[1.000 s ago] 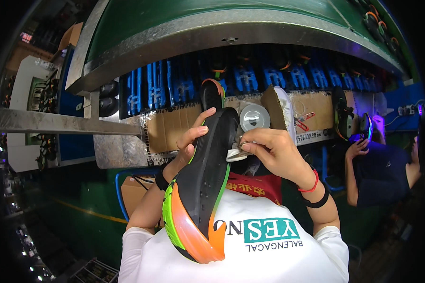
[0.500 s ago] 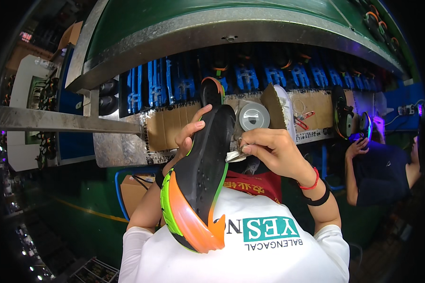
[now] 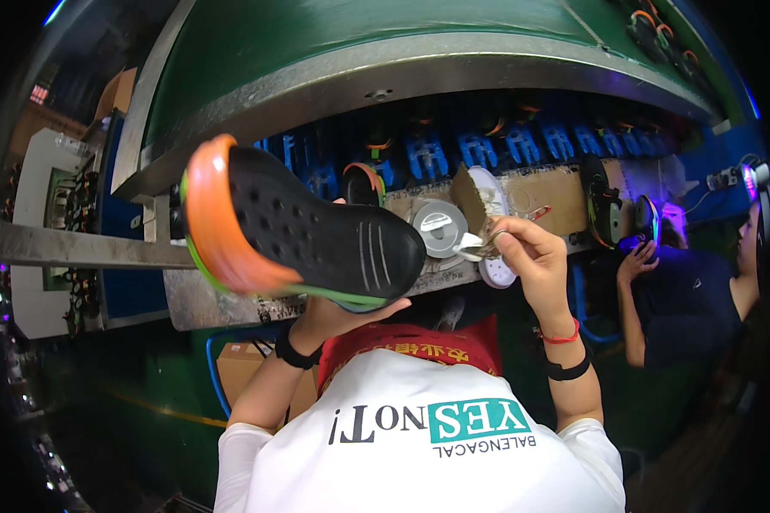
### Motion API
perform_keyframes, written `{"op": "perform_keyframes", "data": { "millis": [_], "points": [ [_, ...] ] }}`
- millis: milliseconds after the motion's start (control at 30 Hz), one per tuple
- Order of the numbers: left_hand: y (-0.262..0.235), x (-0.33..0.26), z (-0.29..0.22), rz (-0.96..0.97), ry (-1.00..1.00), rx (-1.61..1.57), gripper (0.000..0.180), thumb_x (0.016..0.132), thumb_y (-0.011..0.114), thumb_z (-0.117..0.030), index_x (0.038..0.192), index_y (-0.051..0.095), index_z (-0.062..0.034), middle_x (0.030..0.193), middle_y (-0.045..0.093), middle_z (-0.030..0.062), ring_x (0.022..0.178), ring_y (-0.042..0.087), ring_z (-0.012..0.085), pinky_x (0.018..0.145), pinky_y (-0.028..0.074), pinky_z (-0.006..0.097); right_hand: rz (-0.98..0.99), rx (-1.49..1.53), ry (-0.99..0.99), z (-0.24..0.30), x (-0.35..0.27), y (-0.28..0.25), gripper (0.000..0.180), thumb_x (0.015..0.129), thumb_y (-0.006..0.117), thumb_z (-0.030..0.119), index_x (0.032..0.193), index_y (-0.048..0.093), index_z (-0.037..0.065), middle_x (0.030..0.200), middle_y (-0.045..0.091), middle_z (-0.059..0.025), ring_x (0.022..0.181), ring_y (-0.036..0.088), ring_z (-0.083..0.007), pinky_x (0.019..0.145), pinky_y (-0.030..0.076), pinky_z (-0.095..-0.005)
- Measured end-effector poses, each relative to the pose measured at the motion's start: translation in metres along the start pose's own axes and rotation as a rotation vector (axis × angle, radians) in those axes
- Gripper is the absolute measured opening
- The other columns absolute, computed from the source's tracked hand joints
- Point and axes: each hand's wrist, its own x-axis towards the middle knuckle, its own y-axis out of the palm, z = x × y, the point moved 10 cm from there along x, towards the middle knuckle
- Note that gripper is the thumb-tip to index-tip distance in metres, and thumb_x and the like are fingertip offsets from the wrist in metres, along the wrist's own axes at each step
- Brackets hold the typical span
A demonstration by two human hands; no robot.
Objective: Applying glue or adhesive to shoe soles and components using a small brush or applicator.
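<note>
Left hand [image 3: 342, 312] cups the black shoe [image 3: 304, 235] sole-up, right hand [image 3: 522, 252] pinches a white cloth [image 3: 469, 250] — hold it level, wipe evenly.

Left hand [image 3: 338, 312] raised palm-up in a grip; right hand [image 3: 526, 252] pinching.

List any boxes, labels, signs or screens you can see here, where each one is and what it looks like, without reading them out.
Cardboard box: under the bench edge, behind the left forearm; brown, boxy, mostly hidden.
Cardboard sheet: lying flat along the bench behind the right hand; brown.
Shirt print: on the white shirt at the bottom; black lettering beside a teal rectangle.
Red cloth: above the shirt; yellow lettering.
Lit panel: far upper left; small, reddish, blurred.
</note>
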Motion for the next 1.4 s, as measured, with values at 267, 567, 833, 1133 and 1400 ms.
{"op": "perform_keyframes", "data": {
  "millis": [267, 567, 833, 1133, 1400],
  "points": [
    [0.028, -0.009, 0.019, -0.06, -0.447, -0.98, 0.073, 0.061, 0.081, -0.02, 0.119, 0.043, 0.0034, 0.111, 0.055, 0.0107, 0.1, 0.055, 0.0199, 0.087, 0.045, 0.032, -0.207, 0.002, 0.02, -0.005, -0.03, -0.059, 0.015, 0.085, 0.058, 0.006, 0.097, 0.06, -0.004, 0.078, 0.057, 0.0018, 0.064, 0.045, -0.0005, 0.053, 0.032, -0.014],
    [0.082, 0.024, -0.013, 0.043, -0.519, -1.366, 0.088, 0.065, 0.075, -0.037, 0.129, 0.03, 0.0037, 0.124, 0.044, 0.0139, 0.112, 0.047, 0.0255, 0.095, 0.039, 0.037, -0.451, 0.049, -0.06, 0.004, -0.063, -0.119, 0.014, 0.085, 0.058, 0.007, 0.096, 0.061, -0.002, 0.069, 0.051, 0.0053, 0.053, 0.036, 0.0007, 0.045, 0.024, -0.0154],
    [0.136, 0.117, -0.081, 0.37, -0.207, -1.55, 0.079, 0.073, 0.068, -0.036, 0.129, 0.029, 0.0035, 0.126, 0.043, 0.0146, 0.116, 0.045, 0.0261, 0.099, 0.036, 0.04, -0.639, 0.019, -0.021, 0.0, -0.112, -0.164, 0.012, 0.085, 0.058, 0.006, 0.093, 0.062, -0.002, 0.066, 0.05, 0.0058, 0.051, 0.036, 0.0002, 0.044, 0.024, -0.0164],
    [0.184, 0.334, -0.116, 0.311, -0.424, -1.792, 0.051, 0.087, 0.055, -0.028, 0.128, 0.034, -0.0065, 0.127, 0.042, 0.016, 0.111, 0.047, 0.0265, 0.09, 0.045, 0.035, -0.586, 0.026, -0.017, -0.002, -0.113, -0.151, 0.015, 0.085, 0.059, 0.01, 0.092, 0.063, -0.002, 0.068, 0.054, 0.0021, 0.05, 0.037, -0.0015, 0.044, 0.026, -0.0167],
    [0.135, 0.136, -0.016, 0.059, -0.132, -0.727, 0.055, 0.076, 0.064, -0.002, 0.123, 0.037, -0.0072, 0.091, 0.044, 0.0015, 0.076, 0.045, 0.0094, 0.065, 0.042, 0.021, -0.326, -0.039, 0.042, -0.041, -0.067, -0.092, 0.011, 0.084, 0.059, 0.005, 0.089, 0.062, -0.004, 0.074, 0.057, 0.0019, 0.064, 0.047, -0.0022, 0.054, 0.037, -0.017]
  ]
}}
